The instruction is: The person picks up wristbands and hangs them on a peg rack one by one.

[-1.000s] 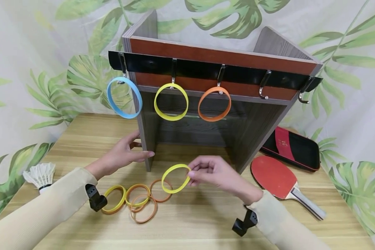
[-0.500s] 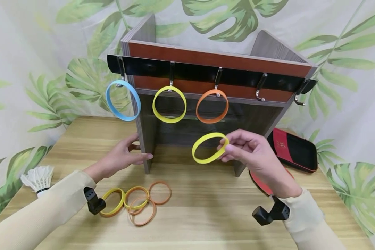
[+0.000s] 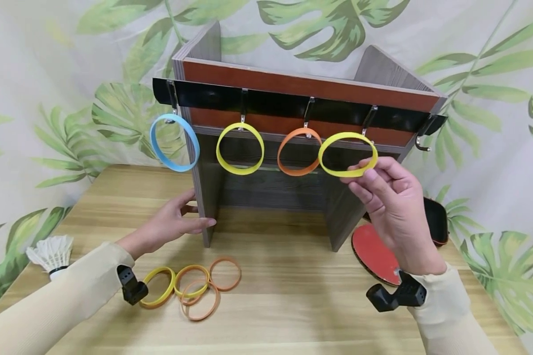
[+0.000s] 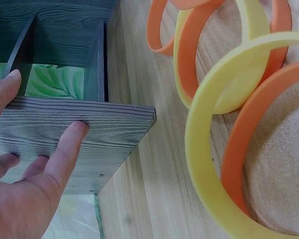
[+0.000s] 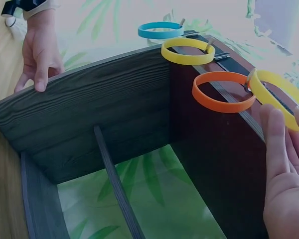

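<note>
My right hand (image 3: 395, 207) pinches a yellow silicone wristband (image 3: 348, 176) by its lower right side, in front of the fourth hook (image 3: 370, 118) of a black hook rail (image 3: 275, 101). I cannot tell whether the band touches that hook. A blue wristband (image 3: 154, 143), a yellow one and an orange wristband (image 3: 281, 160) hang from the first three hooks. My left hand (image 3: 166, 227) holds the left side panel (image 4: 114, 127) of the grey wooden shelf, thumb over its front edge and fingers on the outer face. The right wrist view also shows the held yellow band (image 5: 279, 79).
Several orange and yellow wristbands (image 3: 225, 289) lie overlapping on the wooden table (image 3: 275, 305). A shuttlecock (image 3: 51, 254) stands at the left. A red table tennis paddle (image 3: 373, 254) and a black case (image 3: 436, 222) lie at the right, partly behind my right arm. The rightmost hook (image 3: 422, 143) holds nothing.
My right hand has lifted the yellow wristband from above the table up and rightward to the fourth hook. The left hand stays on the panel.
</note>
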The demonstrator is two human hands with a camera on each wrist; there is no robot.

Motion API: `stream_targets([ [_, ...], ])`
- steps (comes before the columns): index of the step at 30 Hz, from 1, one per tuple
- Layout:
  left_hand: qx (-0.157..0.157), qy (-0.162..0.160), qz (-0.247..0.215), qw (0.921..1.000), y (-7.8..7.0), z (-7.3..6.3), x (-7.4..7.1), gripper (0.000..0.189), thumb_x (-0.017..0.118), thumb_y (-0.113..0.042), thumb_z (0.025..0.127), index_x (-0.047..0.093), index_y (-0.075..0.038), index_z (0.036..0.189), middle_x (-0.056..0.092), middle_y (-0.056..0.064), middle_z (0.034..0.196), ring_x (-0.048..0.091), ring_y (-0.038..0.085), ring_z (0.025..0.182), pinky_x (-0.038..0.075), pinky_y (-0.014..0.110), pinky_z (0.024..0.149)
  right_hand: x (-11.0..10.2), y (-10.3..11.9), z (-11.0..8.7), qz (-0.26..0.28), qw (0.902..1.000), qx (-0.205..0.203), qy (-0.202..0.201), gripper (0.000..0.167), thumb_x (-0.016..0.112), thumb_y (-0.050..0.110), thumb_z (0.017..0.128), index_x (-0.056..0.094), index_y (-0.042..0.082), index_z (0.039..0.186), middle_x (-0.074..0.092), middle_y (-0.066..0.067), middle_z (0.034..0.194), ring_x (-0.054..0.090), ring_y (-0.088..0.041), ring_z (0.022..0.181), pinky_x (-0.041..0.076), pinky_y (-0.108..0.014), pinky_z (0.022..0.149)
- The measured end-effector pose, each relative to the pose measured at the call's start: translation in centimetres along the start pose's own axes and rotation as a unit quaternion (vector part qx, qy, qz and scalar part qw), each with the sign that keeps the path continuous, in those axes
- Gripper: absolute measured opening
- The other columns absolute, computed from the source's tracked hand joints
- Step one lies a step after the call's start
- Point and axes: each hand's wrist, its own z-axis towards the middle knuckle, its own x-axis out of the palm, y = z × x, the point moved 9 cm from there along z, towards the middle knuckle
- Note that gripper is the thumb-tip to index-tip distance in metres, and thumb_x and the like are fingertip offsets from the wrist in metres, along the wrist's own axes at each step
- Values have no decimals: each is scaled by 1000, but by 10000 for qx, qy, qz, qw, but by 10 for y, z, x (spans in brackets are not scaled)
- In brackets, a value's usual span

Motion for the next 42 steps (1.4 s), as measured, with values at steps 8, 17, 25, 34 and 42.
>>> stream_targets([
  [8, -83, 1, 10, 10000, 0, 1, 1, 90, 77, -17, 96, 23, -16, 167, 35, 21, 162, 46, 46, 140, 65, 42, 94, -7, 3, 2, 305, 9993, -199, -55, 18, 54, -9, 104, 69, -5, 113, 78, -13, 106, 80, -23, 95, 65, -26, 91],
  [17, -71, -2, 2, 10000, 2, -2, 1, 90, 78, -18, 96, 24, -17, 167, 36, 19, 163, 48, 44, 139, 66, 38, 92, -19, -17, -1, -45, 9989, 159, -439, 18, 55, -4, 105, 71, 0, 112, 79, -8, 104, 80, -19, 93, 65, -26, 91],
  [25, -35, -28, -52, 10000, 1, 0, 0, 86, 78, -16, 96, 28, -17, 166, 39, 19, 159, 49, 43, 135, 66, 37, 91, -20, -24, -2, -270, 9982, 276, -448, 19, 56, -3, 104, 71, 0, 115, 80, -9, 107, 80, -20, 94, 65, -28, 91],
  [34, -51, -32, 10, 10000, -1, 0, -2, 88, 78, -17, 96, 26, -18, 167, 40, 20, 159, 49, 44, 137, 66, 40, 93, -14, -51, -7, -710, 9956, 616, 40, 25, 54, -4, 105, 71, 8, 119, 80, -2, 109, 80, -17, 100, 64, -29, 93],
  [42, -91, -31, 27, 10000, 1, 0, 0, 88, 78, -18, 96, 26, -17, 167, 37, 18, 163, 47, 43, 139, 66, 39, 94, 15, -122, -27, -1687, 9659, 1757, 875, 20, 65, 2, 102, 66, -5, 120, 78, -9, 111, 79, -17, 99, 66, -35, 92],
])
